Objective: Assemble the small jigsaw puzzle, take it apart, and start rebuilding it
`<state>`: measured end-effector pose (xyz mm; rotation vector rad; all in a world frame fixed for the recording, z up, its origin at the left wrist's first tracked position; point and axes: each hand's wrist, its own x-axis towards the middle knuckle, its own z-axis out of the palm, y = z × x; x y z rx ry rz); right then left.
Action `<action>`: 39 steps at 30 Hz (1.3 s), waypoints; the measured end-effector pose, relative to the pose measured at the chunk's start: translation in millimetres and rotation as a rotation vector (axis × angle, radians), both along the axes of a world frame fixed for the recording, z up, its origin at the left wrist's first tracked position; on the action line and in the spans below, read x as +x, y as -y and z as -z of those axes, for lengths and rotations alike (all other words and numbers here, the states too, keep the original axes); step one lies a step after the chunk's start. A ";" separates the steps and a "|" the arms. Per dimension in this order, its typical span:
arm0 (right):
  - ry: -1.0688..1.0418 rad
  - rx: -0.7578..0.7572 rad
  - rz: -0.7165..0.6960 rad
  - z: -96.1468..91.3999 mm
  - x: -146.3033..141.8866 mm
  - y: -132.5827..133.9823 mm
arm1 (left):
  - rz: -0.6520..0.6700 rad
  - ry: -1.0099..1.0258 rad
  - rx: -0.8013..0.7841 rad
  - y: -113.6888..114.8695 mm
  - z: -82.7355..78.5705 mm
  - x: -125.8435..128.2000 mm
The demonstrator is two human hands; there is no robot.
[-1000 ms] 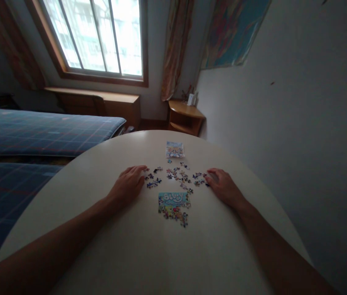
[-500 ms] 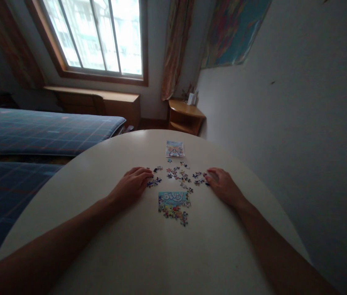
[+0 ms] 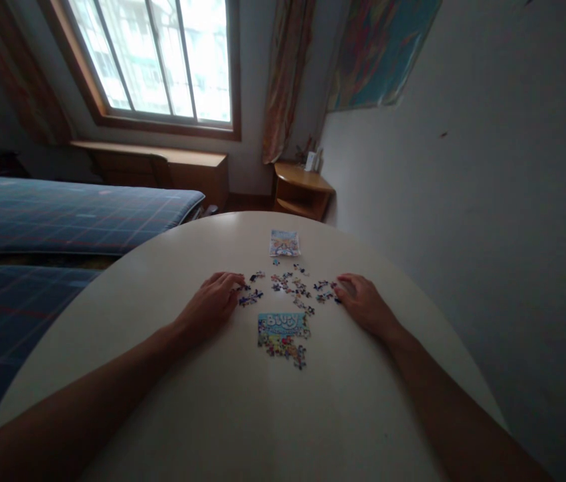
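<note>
A partly joined jigsaw block with blue lettering lies on the round white table between my arms. Several loose pieces are scattered just beyond it. My left hand lies palm down at the left edge of the scatter, fingers stretched flat, fingertips touching the pieces there. My right hand rests flat at the right edge of the scatter, its fingertips against the outermost pieces. A small picture card lies further back on the table.
A bed with a blue plaid cover runs along the left of the table. A wooden corner shelf and a low wooden unit stand under the window. A white wall is close on the right.
My left hand slid a little toward the loose pieces and then drew slightly back. The right hand has stayed where it was.
</note>
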<state>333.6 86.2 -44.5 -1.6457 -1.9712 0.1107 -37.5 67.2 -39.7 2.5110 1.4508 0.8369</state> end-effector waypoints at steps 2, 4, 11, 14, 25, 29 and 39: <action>0.000 -0.004 0.001 -0.7 -0.4 0.1 | 0.021 0.014 -0.003 0.4 -0.8 0.5; 0.000 -0.007 0.000 -1.4 -0.8 0.3 | 0.052 0.004 0.003 0.6 -1.8 1.2; -0.009 0.009 0.002 0.2 -0.6 0.5 | 0.092 -0.033 0.021 0.2 -4.3 2.3; -0.006 0.009 -0.003 0.7 -0.3 0.6 | 0.110 -0.028 -0.001 0.4 -5.1 2.3; -0.007 -0.033 0.029 -3.5 -3.7 2.6 | 0.155 -0.123 0.016 1.8 0.5 1.1; -0.001 -0.028 0.019 -4.1 -4.4 3.1 | 0.146 -0.146 0.013 1.5 1.5 0.2; 0.080 0.088 -0.187 -18.1 -33.0 15.8 | 0.168 -0.110 0.089 0.3 5.1 1.0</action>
